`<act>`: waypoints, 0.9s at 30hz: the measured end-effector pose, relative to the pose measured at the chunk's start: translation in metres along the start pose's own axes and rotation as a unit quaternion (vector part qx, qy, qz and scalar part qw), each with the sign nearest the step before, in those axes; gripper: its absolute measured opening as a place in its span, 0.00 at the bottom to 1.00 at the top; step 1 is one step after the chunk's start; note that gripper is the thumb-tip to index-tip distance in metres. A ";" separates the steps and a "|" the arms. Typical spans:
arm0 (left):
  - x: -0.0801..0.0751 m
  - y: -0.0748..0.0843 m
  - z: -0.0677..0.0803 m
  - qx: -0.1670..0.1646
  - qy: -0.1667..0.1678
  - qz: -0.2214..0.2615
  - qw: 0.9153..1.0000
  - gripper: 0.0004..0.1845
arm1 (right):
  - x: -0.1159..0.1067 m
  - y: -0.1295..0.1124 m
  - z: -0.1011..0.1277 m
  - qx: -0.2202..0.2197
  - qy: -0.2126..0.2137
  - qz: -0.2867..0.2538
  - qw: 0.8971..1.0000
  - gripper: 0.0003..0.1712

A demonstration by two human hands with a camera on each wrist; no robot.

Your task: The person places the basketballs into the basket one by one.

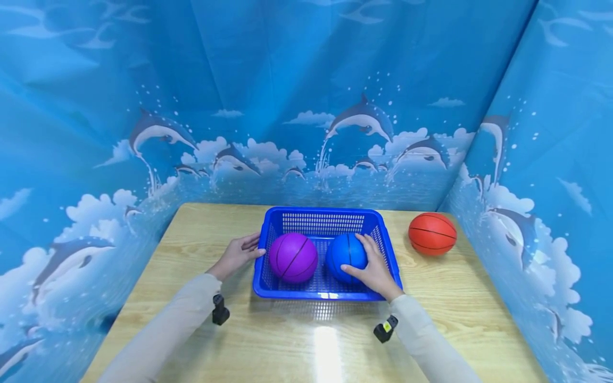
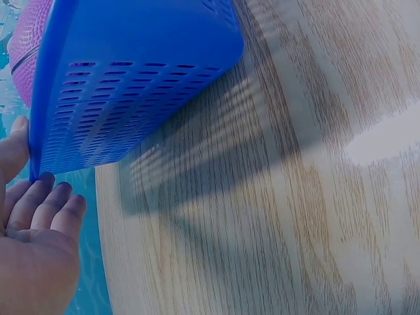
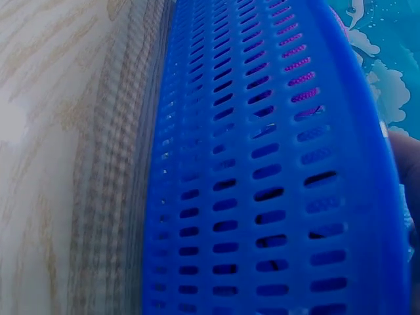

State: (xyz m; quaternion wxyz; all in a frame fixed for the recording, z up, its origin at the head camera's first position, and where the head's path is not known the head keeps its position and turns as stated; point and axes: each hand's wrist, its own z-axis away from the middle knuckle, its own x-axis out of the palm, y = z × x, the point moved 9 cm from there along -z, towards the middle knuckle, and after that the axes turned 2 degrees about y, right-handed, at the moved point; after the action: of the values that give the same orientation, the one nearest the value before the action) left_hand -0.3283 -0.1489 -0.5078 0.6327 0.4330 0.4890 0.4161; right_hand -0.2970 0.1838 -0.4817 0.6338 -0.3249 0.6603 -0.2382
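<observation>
A blue plastic basket (image 1: 330,295) with slotted walls stands on the table. Inside it, a purple basketball (image 1: 293,258) sits on the left and a blue basketball (image 1: 346,258) on the right. My left hand (image 1: 241,254) is at the basket's left rim, holding it with the thumb on top and the fingers outside, as the left wrist view also shows. Reaching over the front right of the basket, my right hand (image 1: 373,268) grips the blue basketball between thumb and fingers. In the right wrist view the basket wall (image 3: 262,170) hides most of that hand.
A red basketball (image 1: 432,234) lies on the wooden table (image 1: 201,330), right of the basket. Blue dolphin-print curtains (image 1: 287,106) hang behind and at both sides. A bright reflection shows on the tabletop in front of the basket.
</observation>
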 end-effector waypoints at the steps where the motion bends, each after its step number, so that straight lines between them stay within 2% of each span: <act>1: 0.000 0.000 0.000 -0.002 0.002 0.000 1.000 0.32 | 0.000 0.000 0.000 0.003 -0.002 0.000 1.000 0.52; 9: 0.001 -0.002 -0.001 -0.003 -0.003 0.009 1.000 0.32 | -0.005 0.001 0.000 0.032 -0.012 0.004 0.999 0.52; 15: 0.001 -0.001 -0.001 -0.004 -0.001 0.006 1.000 0.32 | -0.012 -0.004 0.000 0.012 -0.006 0.006 1.000 0.49; 23: 0.000 -0.002 0.001 -0.015 0.006 -0.002 1.000 0.31 | -0.041 -0.015 -0.003 -0.016 0.021 -0.006 1.000 0.46; 27: 0.001 0.000 0.001 -0.006 0.002 -0.002 1.000 0.32 | -0.060 -0.012 -0.006 -0.016 0.037 -0.003 0.999 0.47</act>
State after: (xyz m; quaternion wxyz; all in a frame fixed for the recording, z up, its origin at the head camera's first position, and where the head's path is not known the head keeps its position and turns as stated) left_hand -0.3272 -0.1480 -0.5079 0.6352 0.4274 0.4882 0.4189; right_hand -0.3023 0.2189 -0.4314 0.6034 -0.3276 0.6859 -0.2412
